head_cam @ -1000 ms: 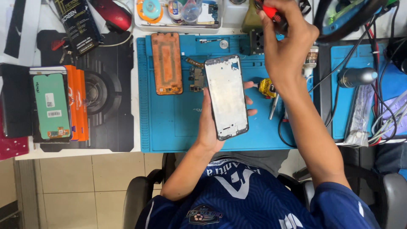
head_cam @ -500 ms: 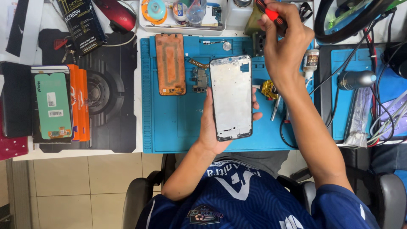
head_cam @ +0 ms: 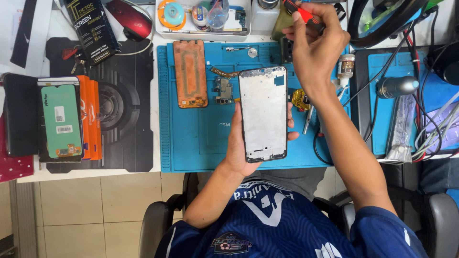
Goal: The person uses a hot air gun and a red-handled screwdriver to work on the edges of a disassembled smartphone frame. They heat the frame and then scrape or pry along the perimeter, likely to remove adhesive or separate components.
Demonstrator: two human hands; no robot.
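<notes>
The left hand [head_cam: 239,148] holds a phone frame [head_cam: 263,113] at the centre of the frame, fingers clamped around its long edges, pale inner face up, above the blue mat [head_cam: 201,138]. The right hand [head_cam: 313,48] is raised at the upper centre right, fingers closed on a red-handled tool [head_cam: 299,10]. At the top centre a white tray [head_cam: 203,32] contains a roll of orange tape [head_cam: 171,8], a small clear bottle [head_cam: 217,16] and other small parts too blurred to identify. On the mat lie an orange back cover [head_cam: 190,72] and a small circuit board [head_cam: 223,90], just left of the phone frame. At the left of the frame a green-backed screen [head_cam: 61,121] rests on orange boxes [head_cam: 93,119] over a black mat [head_cam: 119,110]. A red mouse [head_cam: 129,19] sits at the upper left. The white surface [head_cam: 95,174] ends at its lower edge over a tiled floor [head_cam: 95,215].
</notes>
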